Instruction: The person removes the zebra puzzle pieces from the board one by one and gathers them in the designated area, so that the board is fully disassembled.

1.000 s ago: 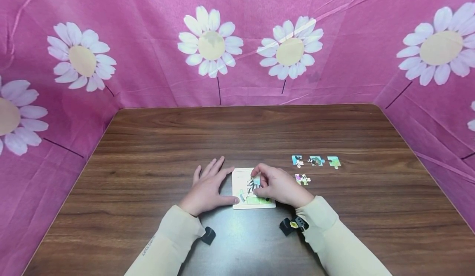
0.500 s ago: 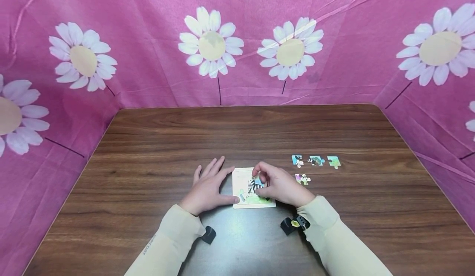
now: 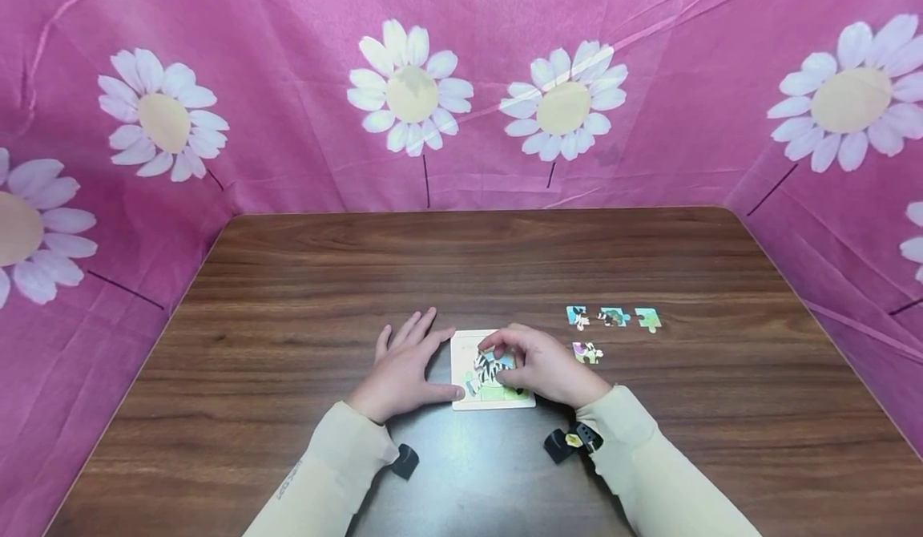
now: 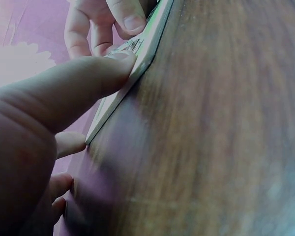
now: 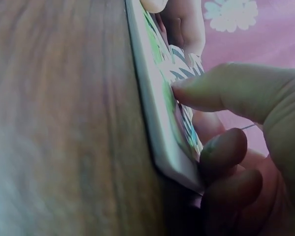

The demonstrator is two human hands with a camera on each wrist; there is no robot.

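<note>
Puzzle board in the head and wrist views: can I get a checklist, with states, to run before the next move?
1. Puzzle board resting on the table: ok.
2. Left hand steadying it: ok, thumb on the near-left corner.
3. Right hand gripping the zebra-striped piece: ok, between thumb and fingers.
4. That piece fully seated: cannot tell, fingers partly cover it.
5. Every piece on the board: not ok, four loose pieces lie to its right.
</note>
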